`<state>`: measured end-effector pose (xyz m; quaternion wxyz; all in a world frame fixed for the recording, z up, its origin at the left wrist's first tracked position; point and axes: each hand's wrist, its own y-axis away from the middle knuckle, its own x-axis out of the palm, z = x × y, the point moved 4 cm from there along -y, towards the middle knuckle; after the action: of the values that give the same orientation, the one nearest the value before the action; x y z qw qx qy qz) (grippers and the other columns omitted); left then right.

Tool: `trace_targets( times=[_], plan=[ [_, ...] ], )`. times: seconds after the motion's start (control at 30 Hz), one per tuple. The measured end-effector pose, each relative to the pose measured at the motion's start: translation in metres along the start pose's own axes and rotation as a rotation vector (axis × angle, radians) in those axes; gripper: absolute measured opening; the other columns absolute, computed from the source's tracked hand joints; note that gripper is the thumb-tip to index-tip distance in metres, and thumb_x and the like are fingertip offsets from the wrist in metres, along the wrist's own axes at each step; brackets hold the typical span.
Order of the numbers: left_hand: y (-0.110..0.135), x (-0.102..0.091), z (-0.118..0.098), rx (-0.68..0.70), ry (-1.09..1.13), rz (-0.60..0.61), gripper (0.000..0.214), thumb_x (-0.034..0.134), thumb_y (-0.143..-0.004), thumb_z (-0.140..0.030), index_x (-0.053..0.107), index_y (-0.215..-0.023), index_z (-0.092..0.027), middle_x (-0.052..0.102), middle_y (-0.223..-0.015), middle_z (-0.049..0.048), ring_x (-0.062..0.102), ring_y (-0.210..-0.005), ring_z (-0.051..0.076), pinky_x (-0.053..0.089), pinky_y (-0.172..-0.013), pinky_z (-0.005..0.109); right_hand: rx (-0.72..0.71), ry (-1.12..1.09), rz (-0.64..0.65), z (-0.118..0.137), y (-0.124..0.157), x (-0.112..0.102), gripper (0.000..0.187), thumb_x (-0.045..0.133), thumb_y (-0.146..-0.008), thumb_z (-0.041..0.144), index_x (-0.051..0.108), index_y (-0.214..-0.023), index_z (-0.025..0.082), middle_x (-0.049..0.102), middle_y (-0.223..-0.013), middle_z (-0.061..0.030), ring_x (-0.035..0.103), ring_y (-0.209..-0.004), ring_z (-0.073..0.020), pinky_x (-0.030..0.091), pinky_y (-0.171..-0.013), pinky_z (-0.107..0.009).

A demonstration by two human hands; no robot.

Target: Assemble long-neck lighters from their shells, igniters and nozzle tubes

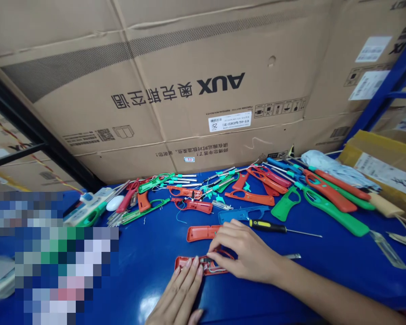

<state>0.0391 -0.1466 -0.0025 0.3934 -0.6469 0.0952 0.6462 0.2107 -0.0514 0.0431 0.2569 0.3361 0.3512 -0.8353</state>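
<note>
A red lighter half-shell (180, 262) lies on the blue table before me, with a small dark part (206, 260) and pale wires inside. Across its left portion, my left hand (180, 291) lies flat with fingers stretched out, pressing on it. My right hand (245, 250) is closed above the shell, thumb and forefinger pinching at the small dark part; the fingers partly hide the contact. A metal lighter tube (293, 256) shows beyond my right wrist. Just behind, an orange-red half-shell (203, 233) is partly covered by the right hand. A black-and-yellow screwdriver (269, 226) rests beside that hand.
Several lighter shells and metal tubes lie piled at the back, including a blue shell (235, 215) and green lighter (338, 214). A power strip (96, 205) is at left. A large cardboard box (176, 104) stands behind; a taped box (385, 162) sits right.
</note>
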Motion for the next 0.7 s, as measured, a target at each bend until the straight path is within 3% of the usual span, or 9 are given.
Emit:
trace_targets(
  times=[0.13,0.27,0.4,0.53,0.7],
  plan=[
    [-0.003,-0.007,0.004,-0.051,0.075,-0.016,0.049,0.048,-0.093,-0.03,0.037,-0.141,-0.023,0.058,-0.132,0.0032,0.055,-0.12,0.019,0.045,-0.101,0.029,0.048,0.001,-0.129,-0.004,-0.001,-0.008,0.009,0.056,-0.088,0.024,0.061,-0.082,0.02,0.067,-0.078,0.0007,0.057,-0.074,-0.0144,0.035,-0.075,-0.029],
    [-0.005,-0.015,0.01,-0.087,0.104,-0.008,0.049,0.051,-0.092,-0.036,0.04,-0.139,-0.026,0.058,-0.132,0.0013,0.057,-0.118,0.018,0.045,-0.1,0.026,0.09,0.016,-0.227,-0.007,-0.001,-0.016,0.005,0.057,-0.086,0.022,0.06,-0.082,0.02,0.066,-0.078,0.0023,0.059,-0.073,-0.0129,0.035,-0.083,-0.03],
    [-0.004,-0.014,0.01,-0.098,0.019,-0.03,0.048,0.05,-0.091,-0.039,0.045,-0.136,-0.022,0.058,-0.132,0.0045,0.057,-0.118,0.018,0.045,-0.1,0.026,0.061,0.02,-0.236,-0.007,-0.001,-0.016,0.006,0.057,-0.086,0.022,0.061,-0.081,0.02,0.066,-0.077,0.0019,0.059,-0.072,-0.0135,0.035,-0.079,-0.03],
    [-0.002,-0.007,0.005,-0.045,-0.106,-0.058,0.046,0.048,-0.092,-0.038,0.047,-0.134,-0.02,0.061,-0.129,0.004,0.057,-0.118,0.017,0.042,-0.103,0.028,-0.01,0.026,-0.21,-0.003,-0.001,-0.011,0.007,0.058,-0.086,0.022,0.061,-0.08,0.019,0.067,-0.075,0.0017,0.057,-0.071,-0.0134,0.033,-0.07,-0.027],
    [0.0,-0.001,0.004,0.014,-0.221,-0.037,0.045,0.046,-0.093,-0.036,0.046,-0.135,-0.02,0.061,-0.128,0.0066,0.058,-0.117,0.019,0.046,-0.1,0.03,-0.051,0.026,-0.169,-0.001,-0.001,-0.008,0.004,0.058,-0.085,0.02,0.06,-0.082,0.019,0.066,-0.074,0.003,0.055,-0.068,-0.012,0.032,-0.069,-0.027]
  ],
)
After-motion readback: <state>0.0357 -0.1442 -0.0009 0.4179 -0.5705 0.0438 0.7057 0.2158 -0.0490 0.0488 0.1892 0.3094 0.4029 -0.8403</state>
